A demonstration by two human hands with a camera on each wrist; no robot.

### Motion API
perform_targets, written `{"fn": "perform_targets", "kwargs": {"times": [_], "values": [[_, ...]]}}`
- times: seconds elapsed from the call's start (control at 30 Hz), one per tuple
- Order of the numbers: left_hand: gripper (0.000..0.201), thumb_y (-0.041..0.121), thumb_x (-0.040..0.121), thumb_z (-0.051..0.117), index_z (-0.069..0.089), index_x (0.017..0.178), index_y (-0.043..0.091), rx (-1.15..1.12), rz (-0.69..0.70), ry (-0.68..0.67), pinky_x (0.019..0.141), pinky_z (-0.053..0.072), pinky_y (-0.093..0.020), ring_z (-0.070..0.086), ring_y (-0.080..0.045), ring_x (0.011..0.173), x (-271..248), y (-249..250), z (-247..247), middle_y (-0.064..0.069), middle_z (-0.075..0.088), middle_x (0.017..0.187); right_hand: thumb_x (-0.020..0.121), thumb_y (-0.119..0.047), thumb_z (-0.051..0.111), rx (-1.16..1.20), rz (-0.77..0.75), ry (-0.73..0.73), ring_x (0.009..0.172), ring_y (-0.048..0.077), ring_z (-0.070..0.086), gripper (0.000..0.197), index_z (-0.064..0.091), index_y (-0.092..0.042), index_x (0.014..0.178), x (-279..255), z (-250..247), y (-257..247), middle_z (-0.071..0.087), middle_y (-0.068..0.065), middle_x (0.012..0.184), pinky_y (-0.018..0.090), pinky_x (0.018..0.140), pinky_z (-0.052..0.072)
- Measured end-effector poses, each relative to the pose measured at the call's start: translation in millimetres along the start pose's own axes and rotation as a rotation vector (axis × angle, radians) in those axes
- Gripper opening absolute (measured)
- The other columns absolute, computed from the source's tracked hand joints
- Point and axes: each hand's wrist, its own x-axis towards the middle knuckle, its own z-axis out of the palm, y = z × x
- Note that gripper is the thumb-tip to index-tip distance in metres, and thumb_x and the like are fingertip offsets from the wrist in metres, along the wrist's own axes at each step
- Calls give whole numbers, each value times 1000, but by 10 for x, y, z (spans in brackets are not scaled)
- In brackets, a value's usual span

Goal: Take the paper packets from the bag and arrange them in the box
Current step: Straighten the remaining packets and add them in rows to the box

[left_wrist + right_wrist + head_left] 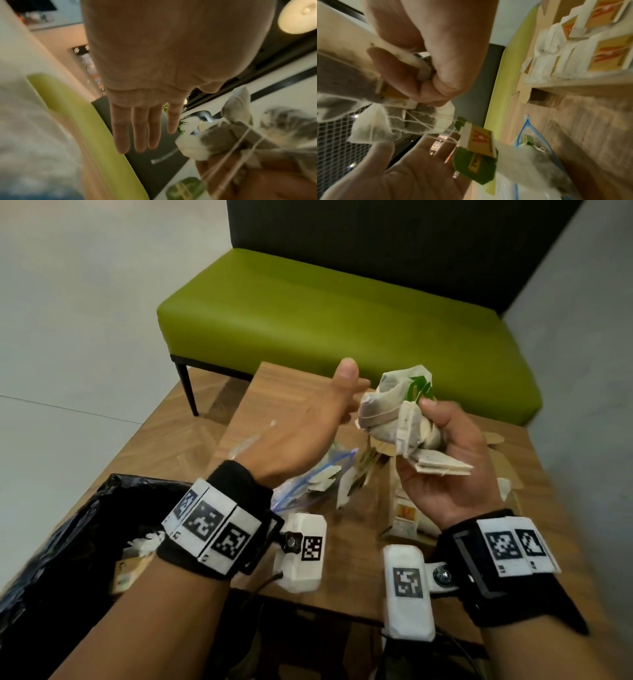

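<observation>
My right hand is raised above the table and grips a bunch of paper tea packets with strings and green and yellow tags. My left hand is held flat just left of the bunch, fingers straight, holding nothing. Below them on the table lies the clear zip bag with a blue seal, more packets inside. The cardboard box sits under my right hand; in the right wrist view several packets stand in rows inside the box.
The wooden table is small. A green bench stands beyond it. A black plastic sack lies at the table's near left corner. Grey walls close the right side.
</observation>
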Motion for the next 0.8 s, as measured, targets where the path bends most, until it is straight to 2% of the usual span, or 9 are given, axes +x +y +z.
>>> {"fn": "perform_targets", "kwargs": {"times": [0.07, 0.17, 0.23, 0.3, 0.43, 0.57, 0.63, 0.7, 0.8], "values": [[69, 81, 88, 14, 63, 120, 44, -123, -25, -156, 113, 36, -48, 59, -10, 123, 45, 52, 158, 7, 64, 133, 84, -14, 55, 9, -5, -38, 87, 21, 73, 33, 66, 1, 111, -36, -63, -82, 74, 13, 96, 31, 76, 60], [83, 84, 83, 13, 64, 125, 35, -347, -74, -286, 110, 40, -55, 62, -24, 121, 106, 122, 370, -3, 68, 127, 84, -15, 60, -107, -21, -1, 99, 28, 67, 32, 64, 1, 112, -43, -146, -252, 67, 19, 107, 44, 95, 55], [85, 82, 82, 16, 65, 124, 26, -521, -97, -303, 106, 44, -56, 62, -31, 121, 141, 197, 485, -10, 68, 126, 89, -10, 60, -287, -57, 20, 92, 29, 64, 23, 61, -1, 110, -39, -171, -350, 64, 20, 104, 44, 87, 54], [80, 77, 84, 23, 68, 117, 21, -606, -87, -313, 99, 50, -48, 65, -30, 112, 171, 257, 573, -11, 70, 119, 93, -2, 56, -416, -112, 50, 80, 25, 62, 7, 62, -6, 92, -22, -197, -408, 64, 16, 90, 39, 73, 55], [29, 42, 90, 59, 67, 109, 21, -487, -26, -249, 80, 58, -40, 68, -23, 94, 219, 271, 715, -7, 71, 102, 82, -7, 64, -545, -193, 132, 78, 28, 56, 8, 63, -11, 76, -6, -232, -421, 61, 17, 83, 43, 72, 49], [22, 14, 88, 69, 65, 110, 12, -432, -85, -90, 72, 62, -39, 70, -24, 89, 249, 220, 854, -7, 74, 97, 92, -6, 63, -534, -200, 287, 83, 30, 67, 6, 63, -9, 87, 13, -352, -361, 69, 16, 89, 44, 77, 56], [19, 11, 92, 66, 65, 110, 14, -312, -78, -16, 76, 61, -38, 73, -23, 89, 251, 189, 919, -6, 76, 98, 94, -20, 66, -502, -200, 369, 94, 34, 71, 10, 63, -11, 94, 28, -427, -284, 72, 17, 99, 49, 85, 58], [10, 14, 94, 64, 68, 101, 19, -91, -5, 46, 76, 59, -37, 73, -21, 85, 244, 165, 969, -4, 76, 91, 96, -35, 64, -411, -167, 435, 104, 36, 70, 30, 62, -8, 109, 19, -456, -225, 72, 20, 111, 50, 88, 59], [10, 18, 92, 63, 67, 97, 25, 308, 200, 125, 64, 49, -28, 66, -14, 78, 255, 128, 1014, 4, 72, 87, 101, -53, 47, -249, -75, 431, 90, 26, 72, 49, 63, -8, 113, -40, -513, -214, 75, 15, 102, 39, 77, 59]]}}
